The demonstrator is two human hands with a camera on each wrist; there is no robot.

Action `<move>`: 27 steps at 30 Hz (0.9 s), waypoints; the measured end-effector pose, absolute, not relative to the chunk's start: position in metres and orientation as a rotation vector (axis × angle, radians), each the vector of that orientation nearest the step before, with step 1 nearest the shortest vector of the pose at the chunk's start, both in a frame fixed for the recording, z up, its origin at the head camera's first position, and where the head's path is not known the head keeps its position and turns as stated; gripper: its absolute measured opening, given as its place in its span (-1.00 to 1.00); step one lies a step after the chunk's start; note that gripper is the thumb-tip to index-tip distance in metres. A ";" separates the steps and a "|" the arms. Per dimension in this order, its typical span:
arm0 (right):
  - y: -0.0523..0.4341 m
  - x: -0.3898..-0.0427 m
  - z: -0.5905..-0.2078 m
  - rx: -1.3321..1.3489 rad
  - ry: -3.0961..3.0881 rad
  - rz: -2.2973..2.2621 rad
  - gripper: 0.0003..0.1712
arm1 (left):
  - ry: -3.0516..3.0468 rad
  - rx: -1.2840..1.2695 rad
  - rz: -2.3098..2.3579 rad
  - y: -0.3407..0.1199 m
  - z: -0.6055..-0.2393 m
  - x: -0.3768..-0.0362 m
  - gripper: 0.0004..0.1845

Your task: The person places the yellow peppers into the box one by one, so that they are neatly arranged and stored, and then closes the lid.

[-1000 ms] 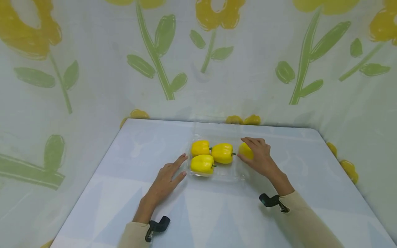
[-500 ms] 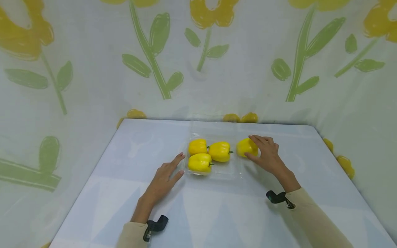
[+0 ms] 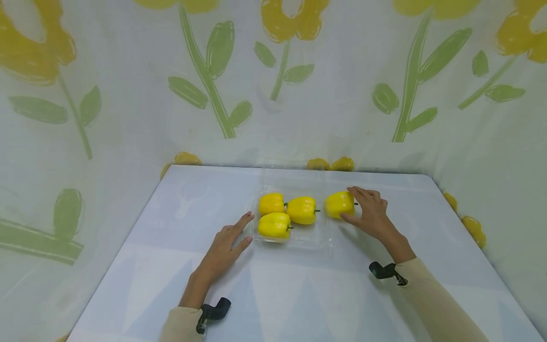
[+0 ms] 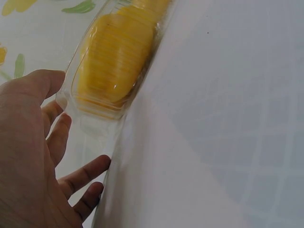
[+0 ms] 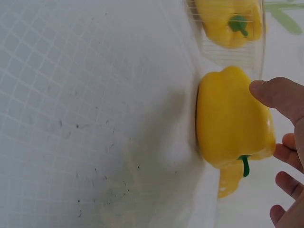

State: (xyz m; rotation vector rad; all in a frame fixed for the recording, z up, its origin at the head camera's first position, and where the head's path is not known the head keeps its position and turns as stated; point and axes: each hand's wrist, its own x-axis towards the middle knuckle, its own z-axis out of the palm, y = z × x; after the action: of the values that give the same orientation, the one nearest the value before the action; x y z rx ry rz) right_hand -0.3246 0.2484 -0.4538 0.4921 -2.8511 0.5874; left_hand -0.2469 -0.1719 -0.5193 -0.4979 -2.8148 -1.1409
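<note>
A clear plastic tray in the middle of the table holds three yellow peppers. A fourth yellow pepper lies on the table just right of the tray. My right hand grips it, fingers over its far side and thumb on the near side. The right wrist view shows this pepper close up, with my thumb on it and its green stem by my fingers. My left hand lies flat on the table, fingertips at the tray's left edge. In the left wrist view the tray is just past my fingers.
The pale table has rounded far corners and is walled on three sides by a flower-print cloth. The tray's clear lid lies open behind it. Bare tabletop stretches in front of and beside the tray.
My right hand has shifted the fourth pepper a little to the right, away from the tray, so more of it shows. The left hand has stayed where it was.
</note>
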 end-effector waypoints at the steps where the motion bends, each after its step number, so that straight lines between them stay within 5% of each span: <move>1: 0.249 -0.325 -0.454 0.488 -2.858 0.586 -0.08 | -2.818 -0.496 -1.141 -0.172 -0.519 -0.247 -0.36; 27: 0.256 -0.332 -0.456 0.460 -2.873 0.569 -0.14 | -2.862 -0.461 -1.140 -0.171 -0.514 -0.246 -0.35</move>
State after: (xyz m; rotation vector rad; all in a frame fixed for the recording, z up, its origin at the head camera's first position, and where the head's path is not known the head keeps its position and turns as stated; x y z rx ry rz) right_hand -0.3319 0.2557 -0.4565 0.4601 -2.8728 0.5694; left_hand -0.2456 -0.1711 -0.5143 -0.4608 -2.8621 -1.1396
